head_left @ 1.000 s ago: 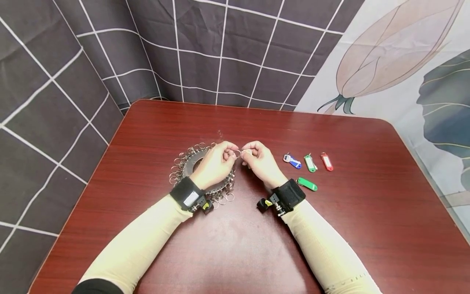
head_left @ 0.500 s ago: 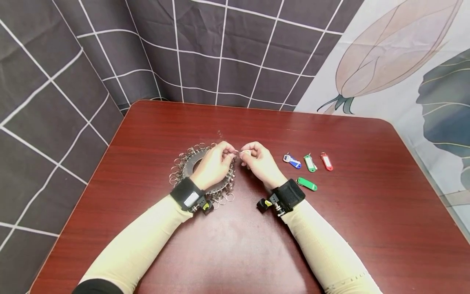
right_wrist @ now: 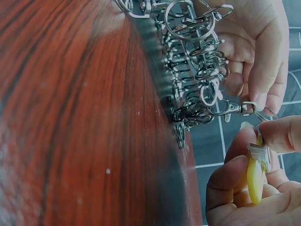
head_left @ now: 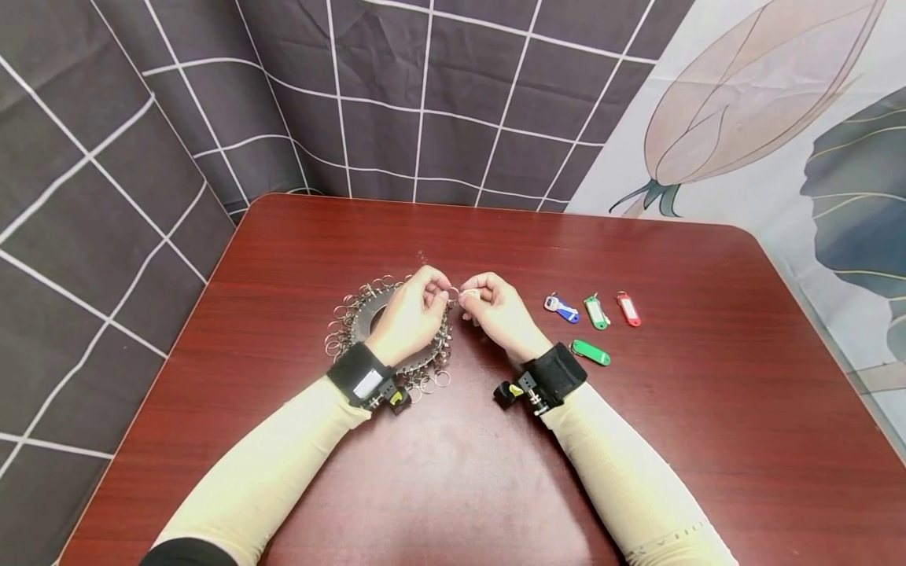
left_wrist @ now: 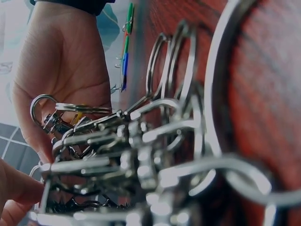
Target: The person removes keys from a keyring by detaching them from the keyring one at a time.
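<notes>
In the head view my left hand point(head_left: 414, 310) reaches over a round grey rack point(head_left: 366, 321) hung with swivel clasps and split rings. Its thumb and fingertips pinch a split key ring point(right_wrist: 266, 113), which joins a metal swivel clasp point(right_wrist: 233, 108) at the rack's edge. Close by on the right, my right hand point(head_left: 501, 310) pinches a yellow key tag point(right_wrist: 254, 181) between thumb and curled fingers, its top end right at the split ring. Clasps and rings point(left_wrist: 141, 160) crowd the left wrist view and hide part of the hands.
Right of my hands lie a blue key tag point(head_left: 569, 313) with a key, a green key tag point(head_left: 597, 312), a red key tag point(head_left: 627, 308) and another green key tag point(head_left: 591, 352). The reddish wooden table point(head_left: 439, 503) meets a grey checked curtain point(head_left: 396, 86) behind.
The split ring between my fingertips was mostly covered half a second ago and shows again now. Both hands stay nearly in place, with small finger movements.
</notes>
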Demonstrator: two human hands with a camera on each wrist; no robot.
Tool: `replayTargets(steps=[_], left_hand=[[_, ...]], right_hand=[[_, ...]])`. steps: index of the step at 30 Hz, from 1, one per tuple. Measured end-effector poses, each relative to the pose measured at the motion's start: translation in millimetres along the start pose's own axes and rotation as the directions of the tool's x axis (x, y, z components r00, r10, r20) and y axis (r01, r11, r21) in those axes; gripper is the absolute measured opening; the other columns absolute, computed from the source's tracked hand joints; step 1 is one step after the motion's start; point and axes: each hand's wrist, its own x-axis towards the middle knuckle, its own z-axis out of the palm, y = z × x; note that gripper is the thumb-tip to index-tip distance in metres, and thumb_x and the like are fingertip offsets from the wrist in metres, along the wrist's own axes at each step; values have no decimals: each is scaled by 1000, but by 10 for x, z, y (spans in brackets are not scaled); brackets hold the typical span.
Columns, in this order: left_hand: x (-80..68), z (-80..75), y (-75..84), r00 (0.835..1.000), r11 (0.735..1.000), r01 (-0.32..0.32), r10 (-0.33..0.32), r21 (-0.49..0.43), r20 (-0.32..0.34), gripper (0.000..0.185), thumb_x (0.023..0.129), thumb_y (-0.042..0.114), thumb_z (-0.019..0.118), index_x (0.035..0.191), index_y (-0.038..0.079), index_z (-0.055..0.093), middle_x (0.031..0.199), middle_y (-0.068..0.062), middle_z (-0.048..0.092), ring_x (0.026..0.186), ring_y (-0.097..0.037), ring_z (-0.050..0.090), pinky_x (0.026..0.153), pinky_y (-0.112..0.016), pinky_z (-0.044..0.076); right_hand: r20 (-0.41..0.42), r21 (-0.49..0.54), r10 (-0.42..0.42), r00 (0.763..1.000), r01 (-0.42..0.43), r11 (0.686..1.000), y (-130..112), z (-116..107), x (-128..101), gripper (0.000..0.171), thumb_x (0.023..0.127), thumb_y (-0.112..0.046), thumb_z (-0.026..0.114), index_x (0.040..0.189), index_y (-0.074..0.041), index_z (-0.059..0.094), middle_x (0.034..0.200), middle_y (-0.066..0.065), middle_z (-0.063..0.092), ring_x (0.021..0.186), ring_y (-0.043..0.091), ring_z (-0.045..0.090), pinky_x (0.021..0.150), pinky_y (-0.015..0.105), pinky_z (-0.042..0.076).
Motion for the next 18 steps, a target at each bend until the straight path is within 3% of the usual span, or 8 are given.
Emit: replayTargets(steps=[11, 18], left_hand=[[3, -23, -1, 998, 999, -33, 32, 21, 44, 10, 93, 6, 56, 102, 11, 58, 80, 0, 57, 70, -15, 52, 65, -30, 46], [2, -21, 15, 997, 998, -14, 9, 54, 83, 12, 95, 9, 58, 106, 9, 60, 85, -1, 60, 73, -15, 54, 68, -30, 47]], right_hand=[[-57, -6, -21, 998, 21, 1000, -17, 15, -8, 19, 91, -6, 60, 108, 0, 56, 86, 20, 63, 68, 26, 56, 53, 27, 41], [-69, -15, -24, 997, 23, 1000, -5, 12, -1, 21, 91, -7, 60, 110, 2, 56, 82, 18, 62, 69, 28, 57, 52, 27, 41]])
